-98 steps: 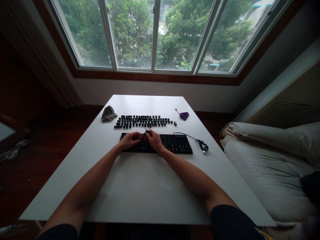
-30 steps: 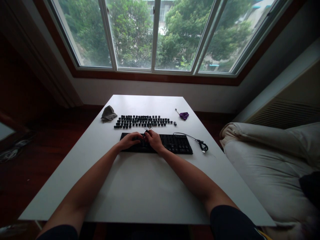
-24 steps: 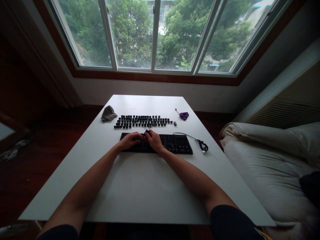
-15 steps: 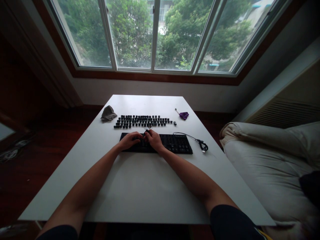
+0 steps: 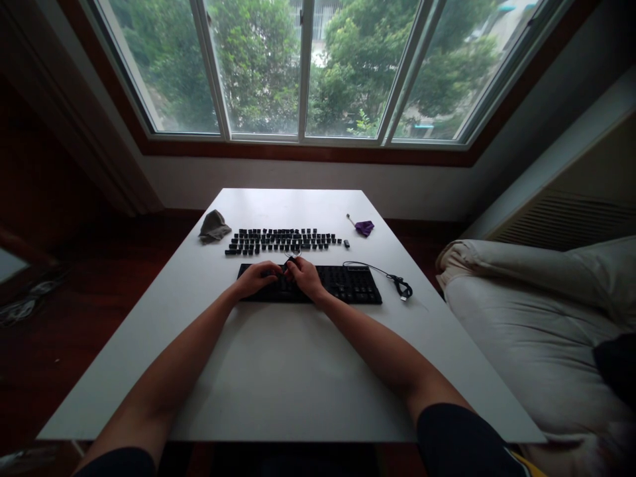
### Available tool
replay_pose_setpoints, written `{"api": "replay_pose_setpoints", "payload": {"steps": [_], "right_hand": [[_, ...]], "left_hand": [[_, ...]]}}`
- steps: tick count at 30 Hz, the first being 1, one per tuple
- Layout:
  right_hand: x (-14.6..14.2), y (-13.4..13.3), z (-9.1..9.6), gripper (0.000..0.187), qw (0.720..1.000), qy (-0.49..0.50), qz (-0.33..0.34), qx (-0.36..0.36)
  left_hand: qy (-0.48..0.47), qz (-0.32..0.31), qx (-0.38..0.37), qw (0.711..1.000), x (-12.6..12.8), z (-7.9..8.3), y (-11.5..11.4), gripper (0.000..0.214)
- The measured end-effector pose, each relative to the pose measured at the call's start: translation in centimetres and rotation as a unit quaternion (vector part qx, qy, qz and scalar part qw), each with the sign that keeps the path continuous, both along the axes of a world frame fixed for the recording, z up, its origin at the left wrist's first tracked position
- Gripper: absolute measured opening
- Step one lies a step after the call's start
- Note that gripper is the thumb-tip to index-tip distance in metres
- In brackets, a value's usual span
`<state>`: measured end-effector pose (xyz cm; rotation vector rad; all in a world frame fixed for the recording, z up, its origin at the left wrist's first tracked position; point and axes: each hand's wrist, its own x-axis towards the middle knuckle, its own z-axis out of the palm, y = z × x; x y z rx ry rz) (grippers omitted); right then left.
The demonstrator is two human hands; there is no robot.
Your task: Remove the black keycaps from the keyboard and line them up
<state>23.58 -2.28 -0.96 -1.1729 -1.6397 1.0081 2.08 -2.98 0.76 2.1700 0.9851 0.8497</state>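
Note:
A black keyboard (image 5: 355, 285) lies across the white table, and both hands meet above its left half. My right hand (image 5: 307, 277) has its fingers pinched round a small dark tool with a thin wire loop, which looks like a keycap puller (image 5: 294, 254). My left hand (image 5: 258, 277) is beside it over the keyboard, fingers bent with their tips against the right fingertips; whatever they grip is too small to see. Beyond the keyboard, loose black keycaps (image 5: 283, 240) are set out in rows.
A grey cloth (image 5: 214, 226) lies at the table's left edge. On the right are a purple cloth (image 5: 364, 228), a thin brush-like stick (image 5: 350, 218) and the coiled USB cable (image 5: 401, 286). The white table (image 5: 293, 371) stands below a window, with a pale sofa (image 5: 521, 318) on the right.
The hands keep nearly the same pose over the keyboard. The whole view has shifted very slightly; nothing else has visibly moved.

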Motion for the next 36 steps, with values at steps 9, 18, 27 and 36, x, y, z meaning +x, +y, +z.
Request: {"api": "replay_pose_setpoints", "payload": {"steps": [9,18,27,36], "right_hand": [[0.05,0.01,-0.11,0.023,1.000,0.008,0.005,0.008],[-0.03,-0.13,-0.03,0.023,1.000,0.007,0.004,0.010],[0.00,-0.33,0.17,0.022,1.000,-0.006,0.011,0.018],[-0.03,-0.19,0.01,0.021,1.000,-0.003,0.019,0.022]], "left_hand": [[-0.020,0.015,-0.022,0.999,0.02,-0.17,-0.01,0.027],[-0.022,0.011,-0.026,0.999,0.08,0.06,-0.06,0.025],[-0.027,0.010,-0.023,0.999,0.18,-0.08,-0.04,0.023],[-0.031,0.009,-0.034,0.999,0.33,0.08,-0.22,0.021]]}}
